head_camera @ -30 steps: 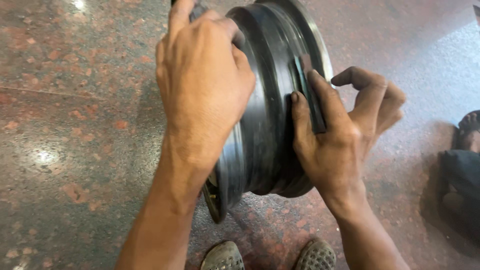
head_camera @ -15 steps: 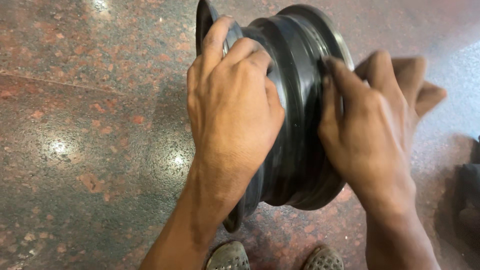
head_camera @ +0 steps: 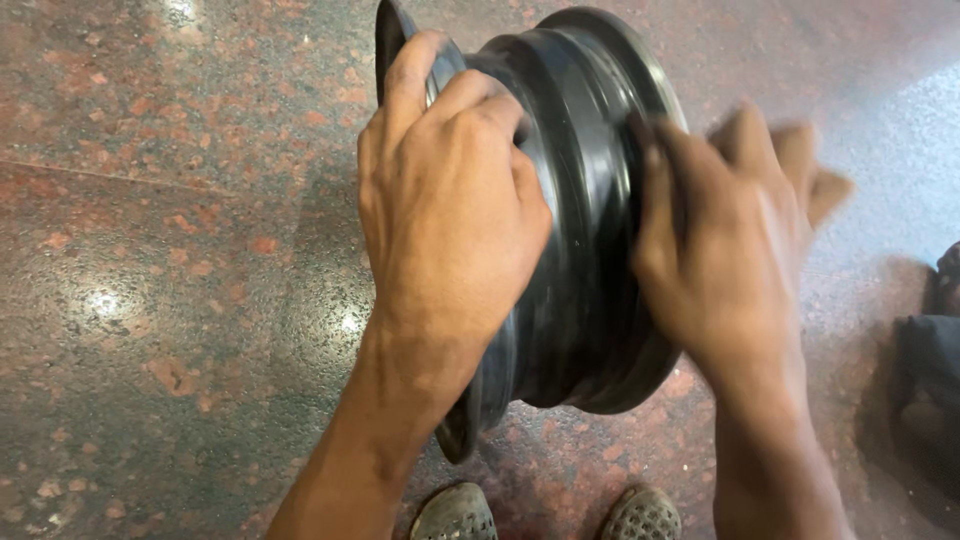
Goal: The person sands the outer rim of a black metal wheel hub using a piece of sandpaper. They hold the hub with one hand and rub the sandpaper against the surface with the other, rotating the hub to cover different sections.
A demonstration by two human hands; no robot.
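On the floor: black steel wheel rim stands on edge, just ahead of two grey perforated shoe toes.
Left hand: fingers curled over the rim's left flange, clasping it.
Right hand: blurred, pressed flat against the right side; whether it grips cannot be told.
Surface: polished reddish-brown speckled stone floor, glossy with light glints, a seam line at left.
Right edge: dark object, unclear.

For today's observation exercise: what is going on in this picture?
A person stands a black metal wheel rim on its edge on a speckled stone floor. The left hand grips its upper left edge. The right hand, blurred, lies on the right side. The toes of two shoes show below.
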